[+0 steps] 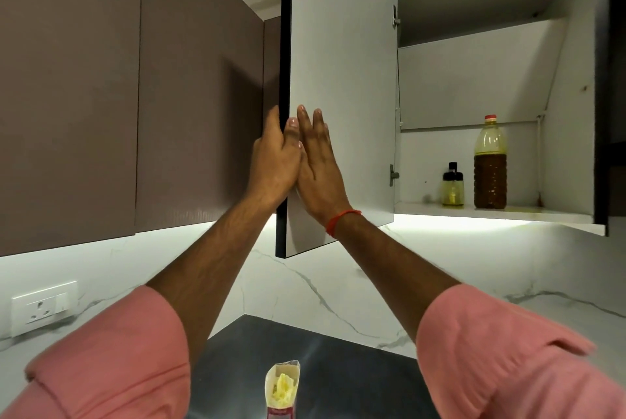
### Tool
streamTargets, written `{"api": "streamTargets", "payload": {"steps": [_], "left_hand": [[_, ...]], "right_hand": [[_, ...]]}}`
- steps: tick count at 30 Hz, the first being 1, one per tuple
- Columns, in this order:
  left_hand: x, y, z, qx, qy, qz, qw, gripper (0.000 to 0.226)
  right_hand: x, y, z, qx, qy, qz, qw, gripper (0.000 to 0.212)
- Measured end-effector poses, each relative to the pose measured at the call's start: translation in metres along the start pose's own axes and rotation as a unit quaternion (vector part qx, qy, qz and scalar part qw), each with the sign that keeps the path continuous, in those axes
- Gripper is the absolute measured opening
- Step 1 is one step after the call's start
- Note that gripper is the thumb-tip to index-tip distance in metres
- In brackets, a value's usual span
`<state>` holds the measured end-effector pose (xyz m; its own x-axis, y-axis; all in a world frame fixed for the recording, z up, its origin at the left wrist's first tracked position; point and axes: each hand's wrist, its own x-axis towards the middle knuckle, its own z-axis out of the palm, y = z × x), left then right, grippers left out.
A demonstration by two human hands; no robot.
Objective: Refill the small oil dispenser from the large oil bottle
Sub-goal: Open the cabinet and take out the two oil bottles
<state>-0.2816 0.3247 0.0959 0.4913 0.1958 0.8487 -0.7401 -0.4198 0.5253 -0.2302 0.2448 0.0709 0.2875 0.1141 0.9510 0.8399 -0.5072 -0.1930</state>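
The large oil bottle (490, 164), clear plastic with a red cap and dark amber oil, stands on the bottom shelf of an open wall cabinet at the right. Left of it stands the small oil dispenser (453, 186), glass with a black top and a little pale oil. The cabinet door (342, 80) is swung open toward me. My left hand (276, 158) grips the door's dark front edge, thumb wrapped over onto the white inner face. My right hand (316, 161) lies flat with straight fingers on that inner face. Both hands are well left of the bottles.
Closed brown wall cabinets (101, 80) fill the left. Below is a white marble backsplash with a socket (44, 307) and a dark countertop (305, 351). An open packet of pale yellow food (283, 388) stands on the counter near me. Upper cabinet shelves hold nothing visible.
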Motion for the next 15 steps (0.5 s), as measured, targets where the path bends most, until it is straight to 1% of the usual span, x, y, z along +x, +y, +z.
{"api": "streamTargets", "payload": {"steps": [2, 4, 6, 8, 11, 13, 15], "left_hand": [[0.001, -0.001, 0.001, -0.013, 0.004, 0.016, 1.000, 0.056], [0.001, -0.001, 0.002, -0.031, 0.031, 0.059, 0.997, 0.059], [-0.003, 0.007, 0.005, 0.005, 0.085, 0.134, 0.987, 0.062], [-0.007, 0.022, 0.011, 0.052, 0.110, 0.221, 0.968, 0.062], [-0.014, 0.046, 0.032, 0.083, 0.085, 0.315, 0.942, 0.063], [-0.016, 0.053, 0.056, 0.097, 0.064, 0.337, 0.934, 0.065], [-0.020, 0.054, 0.084, 0.095, 0.049, 0.341, 0.934, 0.068]], "right_hand": [[-0.002, -0.001, -0.011, -0.005, -0.011, -0.008, 1.000, 0.060], [-0.004, 0.002, -0.026, -0.016, -0.015, -0.016, 1.000, 0.060], [-0.007, 0.010, -0.044, -0.031, -0.010, -0.013, 0.999, 0.060], [-0.010, 0.022, -0.065, -0.046, 0.001, -0.011, 0.999, 0.059], [-0.012, 0.046, -0.098, -0.079, 0.018, -0.003, 0.997, 0.061], [-0.014, 0.063, -0.120, -0.101, 0.032, 0.009, 0.994, 0.061], [-0.014, 0.079, -0.140, -0.121, 0.046, 0.024, 0.991, 0.061]]}}
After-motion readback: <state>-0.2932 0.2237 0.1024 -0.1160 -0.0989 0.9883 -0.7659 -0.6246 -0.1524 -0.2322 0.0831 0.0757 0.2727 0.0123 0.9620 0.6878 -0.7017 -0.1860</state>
